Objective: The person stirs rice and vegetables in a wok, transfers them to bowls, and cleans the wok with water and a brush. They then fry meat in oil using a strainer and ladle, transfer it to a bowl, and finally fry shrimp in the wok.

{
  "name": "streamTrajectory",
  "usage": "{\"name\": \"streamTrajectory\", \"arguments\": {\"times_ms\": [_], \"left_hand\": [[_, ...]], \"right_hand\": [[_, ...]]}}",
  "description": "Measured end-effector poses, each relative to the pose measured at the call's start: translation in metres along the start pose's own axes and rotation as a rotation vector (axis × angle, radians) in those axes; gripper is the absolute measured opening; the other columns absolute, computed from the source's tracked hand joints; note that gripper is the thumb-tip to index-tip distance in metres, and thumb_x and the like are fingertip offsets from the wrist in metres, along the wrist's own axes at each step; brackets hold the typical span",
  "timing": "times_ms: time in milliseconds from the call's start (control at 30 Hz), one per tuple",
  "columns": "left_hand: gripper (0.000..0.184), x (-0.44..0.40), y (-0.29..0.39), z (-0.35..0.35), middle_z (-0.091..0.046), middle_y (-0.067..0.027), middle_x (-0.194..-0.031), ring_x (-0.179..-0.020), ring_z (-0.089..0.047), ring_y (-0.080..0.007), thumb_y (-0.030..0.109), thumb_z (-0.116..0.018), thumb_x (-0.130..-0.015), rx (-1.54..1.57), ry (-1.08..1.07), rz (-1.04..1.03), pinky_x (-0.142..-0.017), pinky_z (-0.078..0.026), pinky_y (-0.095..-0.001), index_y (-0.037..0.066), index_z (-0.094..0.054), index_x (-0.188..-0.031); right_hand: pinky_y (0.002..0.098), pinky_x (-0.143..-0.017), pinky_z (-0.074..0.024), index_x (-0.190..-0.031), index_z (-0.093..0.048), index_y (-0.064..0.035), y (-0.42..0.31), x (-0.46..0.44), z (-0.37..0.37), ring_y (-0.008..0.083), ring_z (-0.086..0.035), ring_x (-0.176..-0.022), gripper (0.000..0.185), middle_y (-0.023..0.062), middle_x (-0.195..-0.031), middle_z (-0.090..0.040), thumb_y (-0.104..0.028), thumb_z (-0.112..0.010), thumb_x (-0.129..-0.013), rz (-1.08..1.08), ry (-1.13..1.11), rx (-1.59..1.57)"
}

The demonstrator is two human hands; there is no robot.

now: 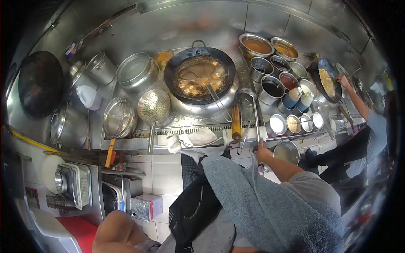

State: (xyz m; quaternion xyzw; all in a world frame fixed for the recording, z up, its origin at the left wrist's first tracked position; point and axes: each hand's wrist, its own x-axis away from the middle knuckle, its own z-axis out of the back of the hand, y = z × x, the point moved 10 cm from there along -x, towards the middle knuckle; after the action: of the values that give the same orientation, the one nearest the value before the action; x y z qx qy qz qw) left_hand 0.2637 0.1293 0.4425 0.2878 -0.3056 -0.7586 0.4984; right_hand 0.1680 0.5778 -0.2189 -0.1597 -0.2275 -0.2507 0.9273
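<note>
My right hand (263, 153) is closed around the end of the long metal handle of a ladle (255, 114) at the stove's front edge. The ladle's head lies up beside the wok, near the sauce pots. My left arm (116, 230) is bent at the lower left, and its hand does not show. In the middle a black wok (169, 72) holds bubbling oil with golden pieces frying. A wire skimmer (216, 96) rests in it, its handle leaning over the front rim. A bamboo brush (236, 122) stands between wok and ladle.
A perforated strainer (153, 105) and a large pot (136, 78) sit left of the wok. Several sauce pots (272, 89), squeeze bottles (292, 98) and seasoning bowls (278, 125) crowd the right. Further right, a co-worker's hand (344, 81) is at another wok (314, 78). White cloths (201, 137) lie along the edge.
</note>
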Motion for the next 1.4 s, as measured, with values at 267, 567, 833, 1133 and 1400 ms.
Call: {"name": "streamTrajectory", "arguments": {"times_ms": [267,567,833,1133,1400], "left_hand": [[0.05,0.261,-0.05,0.04,-0.068,-0.0169,-0.072,-0.06,-0.067,-0.0277,0.048,-0.074,-0.083,-0.392,1.043,-0.051,-0.051,-0.054,-0.0354,-0.002,-0.071,-0.088],[0.054,0.68,-0.377,-0.054,-0.066,-0.018,-0.103,-0.095,-0.062,-0.0246,0.026,-0.071,-0.087,-0.188,1.616,1.513,-0.085,-0.05,-0.0366,-0.008,-0.056,-0.126],[0.062,0.667,-0.443,-0.102,-0.067,-0.0194,-0.109,-0.094,-0.066,-0.0269,0.024,-0.075,-0.079,0.047,1.435,1.649,-0.082,-0.052,-0.0364,-0.007,-0.054,-0.129],[0.015,0.523,-0.489,-0.132,-0.049,-0.0027,-0.07,-0.049,-0.046,-0.0122,0.006,-0.055,-0.094,1.029,1.928,0.757,-0.042,-0.04,-0.0283,0.011,-0.045,-0.104],[0.024,0.397,-0.425,-0.103,-0.052,-0.0055,-0.072,-0.049,-0.051,-0.0145,0.001,-0.055,-0.092,0.93,1.857,0.721,-0.042,-0.044,-0.0282,0.009,-0.044,-0.111]], "right_hand": [[0.0475,-0.1,-0.0449,-0.153,-0.013,-0.0007,-0.212,0.013,0.247,0.045,-0.053,-0.121,0.098,0.035,-0.133,-0.049,-0.049,-0.065,-0.087,0.416,0.428,-0.36],[0.0512,-0.094,-0.047,-0.15,-0.029,-0.0061,-0.326,-0.007,0.226,0.0471,-0.059,-0.109,0.064,0.0336,-0.119,-0.059,-0.01,-0.05,-0.09,0.245,0.355,-0.179],[0.0466,-0.095,-0.0454,-0.145,-0.038,-0.004,-0.337,0.06,0.266,0.0437,-0.058,-0.111,0.051,0.0334,-0.118,-0.059,-0.014,-0.048,-0.096,0.417,0.409,-0.459],[0.0304,-0.04,-0.0355,-0.155,-0.021,-0.0102,-0.369,0.023,0.236,0.012,-0.039,-0.048,0.063,0.0027,-0.069,-0.046,-0.001,-0.039,-0.095,0.324,0.014,-1.013],[0.0282,-0.041,-0.039,-0.155,-0.024,-0.0192,-0.321,0.038,0.218,0.0115,-0.042,-0.05,0.061,0.0025,-0.069,-0.047,-0.003,-0.039,-0.098,0.381,-0.22,-0.889]]}}
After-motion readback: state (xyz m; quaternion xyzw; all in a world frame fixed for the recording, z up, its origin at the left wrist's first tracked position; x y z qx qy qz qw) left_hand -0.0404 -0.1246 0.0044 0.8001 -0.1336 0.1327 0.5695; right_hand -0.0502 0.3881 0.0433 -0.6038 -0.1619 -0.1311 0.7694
